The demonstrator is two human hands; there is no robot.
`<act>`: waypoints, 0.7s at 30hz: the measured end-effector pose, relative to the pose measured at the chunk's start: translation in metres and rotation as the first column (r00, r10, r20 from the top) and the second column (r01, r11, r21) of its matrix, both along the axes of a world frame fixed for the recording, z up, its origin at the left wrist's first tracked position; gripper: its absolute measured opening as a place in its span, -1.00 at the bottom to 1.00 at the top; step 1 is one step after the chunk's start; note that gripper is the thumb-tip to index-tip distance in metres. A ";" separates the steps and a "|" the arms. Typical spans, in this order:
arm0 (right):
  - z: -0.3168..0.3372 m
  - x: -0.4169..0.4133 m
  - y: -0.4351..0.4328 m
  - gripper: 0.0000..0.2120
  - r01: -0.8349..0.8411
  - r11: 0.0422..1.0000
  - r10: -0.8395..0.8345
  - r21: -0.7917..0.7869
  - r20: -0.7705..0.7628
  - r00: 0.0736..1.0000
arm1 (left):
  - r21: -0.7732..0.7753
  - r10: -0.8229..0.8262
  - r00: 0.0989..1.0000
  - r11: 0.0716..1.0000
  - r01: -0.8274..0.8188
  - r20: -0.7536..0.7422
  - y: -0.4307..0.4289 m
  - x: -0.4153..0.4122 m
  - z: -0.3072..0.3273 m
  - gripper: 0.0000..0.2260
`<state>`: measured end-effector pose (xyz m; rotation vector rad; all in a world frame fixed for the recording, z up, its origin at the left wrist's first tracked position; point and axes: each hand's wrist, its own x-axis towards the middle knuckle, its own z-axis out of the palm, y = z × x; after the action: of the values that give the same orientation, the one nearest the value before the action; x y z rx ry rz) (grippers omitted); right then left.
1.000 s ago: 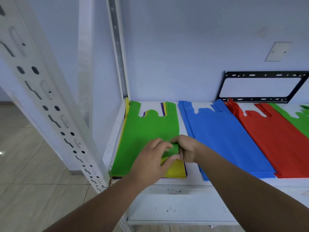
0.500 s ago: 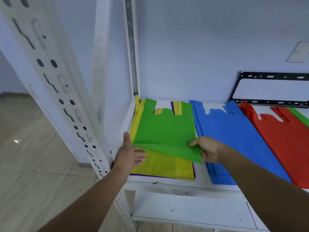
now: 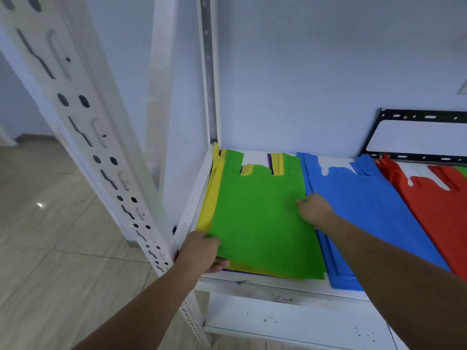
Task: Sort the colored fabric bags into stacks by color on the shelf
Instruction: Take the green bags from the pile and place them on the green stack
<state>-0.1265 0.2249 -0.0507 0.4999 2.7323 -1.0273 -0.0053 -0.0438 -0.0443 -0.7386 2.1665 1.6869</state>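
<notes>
A green bag (image 3: 257,218) lies on top of a mixed pile at the left end of the white shelf (image 3: 283,286). Yellow bags (image 3: 211,198) and a purple edge show under it. My left hand (image 3: 202,251) grips the green bag's near left corner, thumb on top and fingers below. My right hand (image 3: 314,209) holds the bag's right edge with curled fingers. A blue stack (image 3: 366,210) lies to the right, then a red stack (image 3: 439,205), and a strip of another green bag (image 3: 462,171) at the far right.
A white perforated upright (image 3: 101,152) stands at the shelf's front left corner, close to my left hand. A black metal bracket (image 3: 417,137) leans on the back wall. A lower shelf (image 3: 290,322) sits below. Tiled floor (image 3: 50,248) lies to the left.
The green bag's lifted, folded near corner has been laid out flat again. My left hand moved from the shelf edge onto its near left corner, and my right hand slid back along its right edge.
</notes>
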 end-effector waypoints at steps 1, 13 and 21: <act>-0.002 -0.001 0.000 -0.69 -0.017 0.998 0.020 0.065 -0.045 0.999 | -0.070 -0.036 0.999 0.997 0.034 -0.029 -0.001 0.000 -0.002 -0.85; 0.046 0.033 0.096 -0.76 0.157 0.971 -0.050 0.178 -0.494 0.868 | -0.294 -0.274 0.853 0.944 0.150 -0.445 0.084 -0.002 -0.004 -0.68; 0.080 0.096 0.229 -0.75 0.309 0.941 -0.186 0.140 -0.549 0.815 | -0.311 -0.379 0.649 0.924 0.224 -0.660 0.204 0.007 0.016 -0.87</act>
<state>-0.0303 0.4543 0.0294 0.7209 3.3775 -1.0456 0.0014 0.1602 -0.0286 0.3471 2.7862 1.7505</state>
